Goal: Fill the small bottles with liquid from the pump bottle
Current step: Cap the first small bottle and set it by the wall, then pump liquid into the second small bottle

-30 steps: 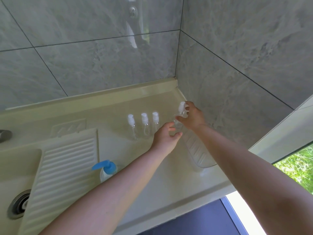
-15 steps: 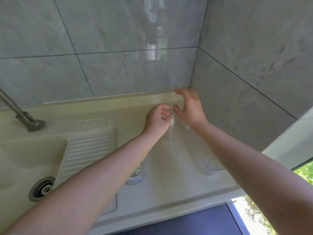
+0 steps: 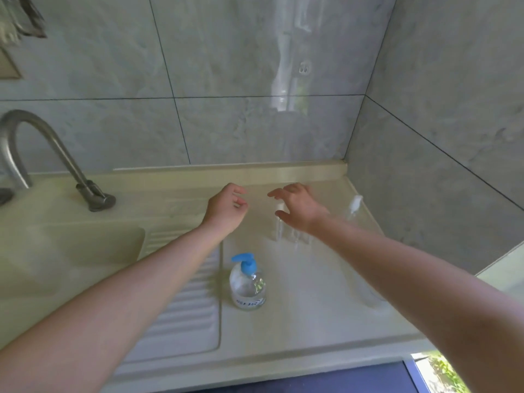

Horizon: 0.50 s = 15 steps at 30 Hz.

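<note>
Both my hands hover empty over the worktop [image 3: 312,316].
Pump bottle [image 3: 247,282] upright, axis vertical, blue nozzle pointing left. Left hand [image 3: 225,208] loosely curled; right hand [image 3: 299,207] spread above small bottles [image 3: 279,222].

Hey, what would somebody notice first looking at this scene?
Two bare hands hover over the cream counter near the tiled corner: the left hand loosely curled and empty, the right hand spread above a row of small clear bottles. In front stands the pump bottle with its bright blue pump, and a metal faucet arches at far left.
</note>
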Motion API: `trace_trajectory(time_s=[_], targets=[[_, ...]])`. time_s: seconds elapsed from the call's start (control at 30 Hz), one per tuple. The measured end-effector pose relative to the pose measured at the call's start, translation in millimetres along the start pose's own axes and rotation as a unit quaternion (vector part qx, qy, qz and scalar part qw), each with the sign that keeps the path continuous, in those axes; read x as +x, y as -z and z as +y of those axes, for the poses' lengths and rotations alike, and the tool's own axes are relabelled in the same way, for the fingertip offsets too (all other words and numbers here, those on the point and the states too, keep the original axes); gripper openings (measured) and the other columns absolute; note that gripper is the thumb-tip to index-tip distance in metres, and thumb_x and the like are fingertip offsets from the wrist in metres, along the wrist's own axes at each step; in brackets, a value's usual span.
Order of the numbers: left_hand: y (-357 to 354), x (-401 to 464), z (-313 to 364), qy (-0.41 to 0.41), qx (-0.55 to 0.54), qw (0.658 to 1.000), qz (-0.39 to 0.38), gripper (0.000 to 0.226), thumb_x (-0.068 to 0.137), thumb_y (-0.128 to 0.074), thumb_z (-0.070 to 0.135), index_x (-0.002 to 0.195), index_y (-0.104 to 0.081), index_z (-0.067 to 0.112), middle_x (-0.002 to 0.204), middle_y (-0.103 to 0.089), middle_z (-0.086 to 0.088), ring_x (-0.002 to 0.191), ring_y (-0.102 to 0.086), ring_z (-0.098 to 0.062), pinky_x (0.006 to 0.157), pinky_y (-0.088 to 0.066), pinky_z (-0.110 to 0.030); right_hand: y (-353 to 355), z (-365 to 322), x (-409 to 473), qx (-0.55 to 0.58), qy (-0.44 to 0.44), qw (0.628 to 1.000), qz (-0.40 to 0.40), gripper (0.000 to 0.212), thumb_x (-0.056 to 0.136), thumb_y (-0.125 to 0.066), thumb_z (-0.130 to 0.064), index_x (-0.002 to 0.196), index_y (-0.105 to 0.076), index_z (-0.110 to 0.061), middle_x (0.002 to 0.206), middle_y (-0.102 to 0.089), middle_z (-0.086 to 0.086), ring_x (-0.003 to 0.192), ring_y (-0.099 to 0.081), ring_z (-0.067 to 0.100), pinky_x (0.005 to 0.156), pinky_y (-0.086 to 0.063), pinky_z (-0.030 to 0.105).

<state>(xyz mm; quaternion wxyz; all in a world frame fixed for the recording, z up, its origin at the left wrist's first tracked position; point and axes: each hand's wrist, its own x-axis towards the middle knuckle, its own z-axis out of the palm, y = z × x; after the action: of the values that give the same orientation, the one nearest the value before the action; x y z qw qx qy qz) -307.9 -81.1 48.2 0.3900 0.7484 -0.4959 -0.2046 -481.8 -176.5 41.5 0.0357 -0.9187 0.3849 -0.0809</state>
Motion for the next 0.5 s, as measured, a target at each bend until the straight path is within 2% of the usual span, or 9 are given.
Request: trace_trajectory(time_s=[0.03,0.13,0.2,0.37,0.5], targets=[[0,-1,-5,0.002,0.003,1.000,-0.003,0.025,0.089,-0.061,0.009,0.113,-0.060,0.014,0.087,-0.063,0.005,0.074,-0.056,-0.010,0.057,-0.035,-0.005,-1,0,-1,-0.011,0.001,1.000,-0.006,0.050,0.094,-0.060,-0.028,0.142,-0.046,-0.027,0.135,-0.057,0.000,0.132,-0.043,0.025,0.111,-0.023,0.035],[-2,-4,-20,0.010,0.008,1.000,-0.015,0.025,0.088,-0.063,0.007,0.112,-0.062,0.010,0.087,-0.064,0.001,0.076,-0.056,-0.013,0.062,-0.034,-0.013,-4,-2,0,-0.028,0.000,1.000,-0.006,0.050,0.095,-0.057,-0.022,0.143,-0.046,-0.028,0.138,-0.053,0.002,0.126,-0.051,0.026,0.111,-0.026,0.036],[-6,-7,-29,0.016,0.006,1.000,-0.018,0.025,0.087,-0.063,0.006,0.112,-0.063,0.009,0.088,-0.065,0.000,0.077,-0.057,-0.015,0.064,-0.035,-0.014,-6,-2,1,-0.033,0.000,0.999,0.002,0.049,0.094,-0.057,-0.019,0.141,-0.048,-0.028,0.139,-0.053,0.001,0.123,-0.054,0.026,0.111,-0.026,0.036],[-17,-13,-48,0.029,-0.008,1.000,-0.008,0.023,0.087,-0.060,0.004,0.109,-0.065,0.010,0.092,-0.068,-0.003,0.069,-0.056,-0.009,0.059,-0.036,-0.001,-13,-5,5,-0.023,0.004,1.000,0.008,0.048,0.094,-0.057,-0.013,0.140,-0.052,-0.026,0.141,-0.048,0.000,0.126,-0.051,0.021,0.105,-0.029,0.034],[-25,-17,-61,0.050,-0.019,0.998,-0.017,0.023,0.087,-0.061,0.005,0.109,-0.065,0.012,0.089,-0.067,0.001,0.068,-0.056,-0.006,0.060,-0.037,-0.006,-17,-8,6,-0.021,0.007,1.000,-0.006,0.047,0.094,-0.058,-0.012,0.139,-0.053,-0.023,0.143,-0.048,0.001,0.129,-0.048,0.022,0.102,-0.031,0.033]])
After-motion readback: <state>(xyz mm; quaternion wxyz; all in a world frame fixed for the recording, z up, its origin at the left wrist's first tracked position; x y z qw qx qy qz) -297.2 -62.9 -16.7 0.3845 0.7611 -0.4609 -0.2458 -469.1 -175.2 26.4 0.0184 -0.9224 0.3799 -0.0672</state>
